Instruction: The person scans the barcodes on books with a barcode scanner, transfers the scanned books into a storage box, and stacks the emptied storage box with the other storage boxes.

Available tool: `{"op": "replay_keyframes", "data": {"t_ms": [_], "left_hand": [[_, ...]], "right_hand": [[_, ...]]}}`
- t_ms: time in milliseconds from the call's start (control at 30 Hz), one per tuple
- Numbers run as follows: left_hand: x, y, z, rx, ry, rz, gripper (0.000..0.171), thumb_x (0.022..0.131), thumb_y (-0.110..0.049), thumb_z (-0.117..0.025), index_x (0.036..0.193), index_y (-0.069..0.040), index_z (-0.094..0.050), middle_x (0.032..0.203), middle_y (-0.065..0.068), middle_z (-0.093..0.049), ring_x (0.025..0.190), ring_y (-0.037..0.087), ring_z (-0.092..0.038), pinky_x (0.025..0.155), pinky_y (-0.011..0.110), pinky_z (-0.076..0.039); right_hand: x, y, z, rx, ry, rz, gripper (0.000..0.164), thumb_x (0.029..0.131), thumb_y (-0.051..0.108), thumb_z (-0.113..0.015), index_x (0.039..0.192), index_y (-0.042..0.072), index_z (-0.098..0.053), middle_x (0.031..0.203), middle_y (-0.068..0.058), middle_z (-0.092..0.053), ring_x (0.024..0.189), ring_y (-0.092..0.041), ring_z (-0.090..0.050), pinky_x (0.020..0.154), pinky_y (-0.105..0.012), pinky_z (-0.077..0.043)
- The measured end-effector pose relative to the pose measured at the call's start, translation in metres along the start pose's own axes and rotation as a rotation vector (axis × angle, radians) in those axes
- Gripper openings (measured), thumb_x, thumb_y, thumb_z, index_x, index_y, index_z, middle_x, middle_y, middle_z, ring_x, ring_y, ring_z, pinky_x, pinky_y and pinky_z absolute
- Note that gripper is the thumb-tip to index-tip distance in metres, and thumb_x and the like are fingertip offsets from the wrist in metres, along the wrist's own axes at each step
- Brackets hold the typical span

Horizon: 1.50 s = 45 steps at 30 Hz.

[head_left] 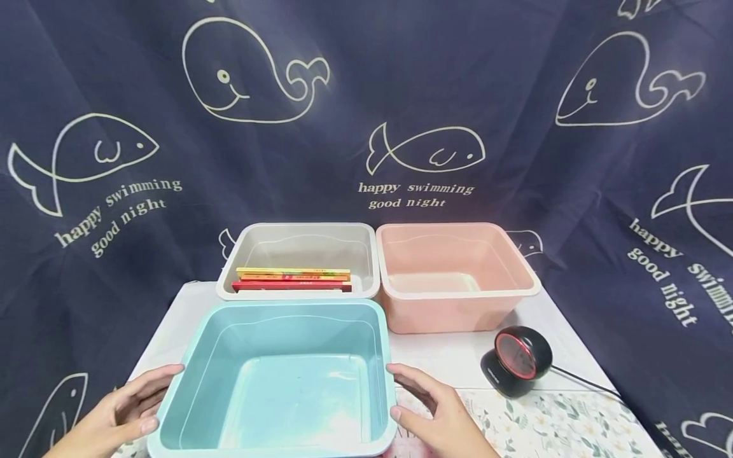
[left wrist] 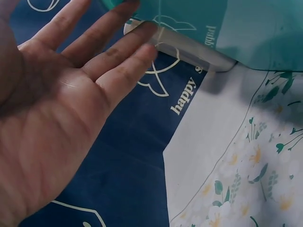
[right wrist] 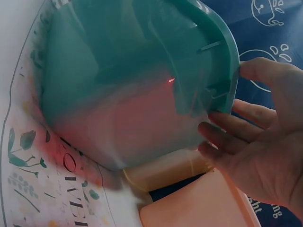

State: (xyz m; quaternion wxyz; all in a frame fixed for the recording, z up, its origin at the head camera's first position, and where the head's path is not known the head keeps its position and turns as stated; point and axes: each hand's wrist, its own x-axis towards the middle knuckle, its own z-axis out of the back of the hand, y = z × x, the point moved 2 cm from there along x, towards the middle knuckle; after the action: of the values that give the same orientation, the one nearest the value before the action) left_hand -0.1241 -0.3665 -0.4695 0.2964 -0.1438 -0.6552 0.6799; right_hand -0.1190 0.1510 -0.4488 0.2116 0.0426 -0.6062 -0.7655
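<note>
A light blue plastic basin (head_left: 298, 356) takes up the near middle of the table, with nothing inside it. At its left side is my left hand (head_left: 123, 407), fingertips and thumb at the rim. From the left wrist, that hand (left wrist: 61, 99) shows its palm, the fingers extended toward the basin wall (left wrist: 255, 38). My right hand (head_left: 438, 410) is at the opposite side, thumb and fingers spread at the rim. In the right wrist view, the right hand (right wrist: 260, 127) has its thumb at the rim edge and fingertips against the basin's outer wall (right wrist: 128, 85).
Behind stands a grey basin (head_left: 303, 245) containing several thin books (head_left: 292, 285), yellow to red. A pink basin (head_left: 452, 312) is beside it. At right sits a black round device (head_left: 518, 356) with a cable (head_left: 590, 383). Dark blue printed cloth (head_left: 343, 95) hangs around the table.
</note>
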Motion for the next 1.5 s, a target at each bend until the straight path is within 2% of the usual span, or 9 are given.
{"op": "replay_keyframes", "data": {"t_ms": [133,333,567,700,800,1033,1167,1333,1500], "left_hand": [[0.001,0.001,0.001,0.022,0.005,-0.017,0.066,0.099,0.021,-0.039,0.161,0.004,-0.022,0.164,-0.014,-0.04,0.144,-0.003,-0.046,0.108,0.015,-0.047],[0.001,0.0,-0.001,0.005,0.01,-0.034,0.065,0.099,0.02,-0.039,0.16,0.006,-0.021,0.164,-0.012,-0.041,0.144,0.001,-0.047,0.108,0.019,-0.05],[0.004,0.004,-0.003,-0.019,0.085,-0.225,0.068,0.092,0.03,-0.036,0.155,0.019,-0.013,0.168,0.009,-0.035,0.15,0.014,-0.044,0.112,0.024,-0.049],[0.006,0.005,-0.006,-0.133,0.141,-0.239,0.071,0.092,0.029,-0.033,0.158,0.016,-0.01,0.169,0.013,-0.032,0.15,0.021,-0.045,0.112,0.031,-0.05],[0.01,0.003,-0.01,-0.175,0.177,-0.248,0.073,0.091,0.03,-0.03,0.159,0.014,-0.009,0.17,0.013,-0.03,0.149,0.024,-0.046,0.112,0.033,-0.05],[0.022,-0.015,-0.026,-0.04,0.17,-0.365,0.069,0.088,0.031,-0.035,0.153,0.024,-0.011,0.17,0.018,-0.028,0.151,0.022,-0.043,0.114,0.028,-0.048],[0.031,-0.033,-0.038,0.04,0.101,-0.312,0.068,0.09,0.029,-0.039,0.153,0.023,-0.016,0.169,0.015,-0.031,0.149,0.019,-0.046,0.112,0.025,-0.049],[0.044,-0.058,-0.056,0.1,0.014,-0.193,0.068,0.093,0.025,-0.043,0.156,0.017,-0.02,0.169,0.006,-0.035,0.144,0.014,-0.053,0.109,0.022,-0.05],[0.061,-0.085,-0.073,0.162,-0.047,-0.142,0.069,0.093,0.024,-0.045,0.157,0.013,-0.024,0.168,0.006,-0.037,0.141,0.012,-0.055,0.108,0.022,-0.052]], "right_hand": [[0.0,-0.003,-0.001,0.106,0.039,0.047,0.049,0.098,0.003,-0.067,0.145,0.0,-0.054,0.145,-0.029,-0.056,0.131,-0.003,-0.06,0.109,-0.016,-0.047],[0.001,-0.005,-0.002,0.168,0.058,0.066,0.049,0.098,0.001,-0.066,0.145,-0.004,-0.052,0.143,-0.034,-0.056,0.128,-0.007,-0.063,0.106,-0.019,-0.051],[0.001,-0.007,-0.001,0.198,0.066,0.063,0.051,0.097,0.0,-0.067,0.145,-0.005,-0.052,0.142,-0.035,-0.056,0.126,-0.011,-0.066,0.104,-0.021,-0.053],[0.0,-0.004,0.005,0.22,0.069,0.03,0.052,0.096,0.0,-0.068,0.145,-0.007,-0.052,0.142,-0.037,-0.055,0.125,-0.011,-0.067,0.102,-0.021,-0.054],[-0.003,-0.001,0.012,0.213,0.065,0.017,0.051,0.096,-0.001,-0.067,0.144,-0.006,-0.053,0.14,-0.036,-0.057,0.122,-0.013,-0.069,0.1,-0.022,-0.056],[-0.012,0.014,0.037,0.145,0.064,0.103,0.052,0.094,-0.007,-0.066,0.145,-0.004,-0.054,0.138,-0.018,-0.067,0.12,-0.014,-0.071,0.098,-0.025,-0.058],[-0.017,0.028,0.058,0.066,0.055,0.23,0.057,0.091,-0.014,-0.065,0.145,-0.006,-0.052,0.141,-0.009,-0.067,0.12,-0.015,-0.071,0.098,-0.028,-0.059],[-0.021,0.05,0.086,-0.016,0.036,0.265,0.058,0.088,-0.018,-0.065,0.144,-0.006,-0.054,0.141,-0.006,-0.067,0.12,-0.014,-0.071,0.1,-0.026,-0.057],[-0.025,0.07,0.116,-0.032,0.04,0.328,0.06,0.084,-0.028,-0.059,0.142,-0.013,-0.052,0.144,-0.007,-0.065,0.123,-0.014,-0.069,0.102,-0.023,-0.056]]}}
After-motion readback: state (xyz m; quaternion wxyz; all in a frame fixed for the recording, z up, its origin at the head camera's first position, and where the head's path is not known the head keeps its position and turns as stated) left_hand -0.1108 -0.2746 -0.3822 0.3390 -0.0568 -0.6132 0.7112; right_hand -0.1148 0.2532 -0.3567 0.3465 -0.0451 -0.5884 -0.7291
